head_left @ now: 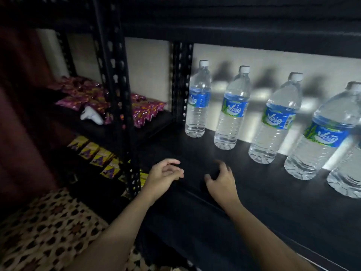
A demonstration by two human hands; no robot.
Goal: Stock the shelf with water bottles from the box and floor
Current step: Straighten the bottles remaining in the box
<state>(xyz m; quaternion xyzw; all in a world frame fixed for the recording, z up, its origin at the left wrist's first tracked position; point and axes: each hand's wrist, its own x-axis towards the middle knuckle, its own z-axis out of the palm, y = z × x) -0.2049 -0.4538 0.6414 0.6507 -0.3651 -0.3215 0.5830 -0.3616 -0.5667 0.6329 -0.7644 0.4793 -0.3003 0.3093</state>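
**shelfguy:** Black metal shelf (254,192), got clear plastic blue-label water bottles (232,108) standing along back edge, probably saving front room.

**restock22:** Yep, left hand (164,173) and right hand (220,182) apart, empty, hovering at front edge.

Both hands were out front, close together, holding nothing. Left hand (164,174) loosely curled; right hand (221,180) too, fingers spread.

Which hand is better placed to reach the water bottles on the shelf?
Probably the right hand: it is over the shelf, nearer the bottle row; the left hand sits farther left, by the upright post.
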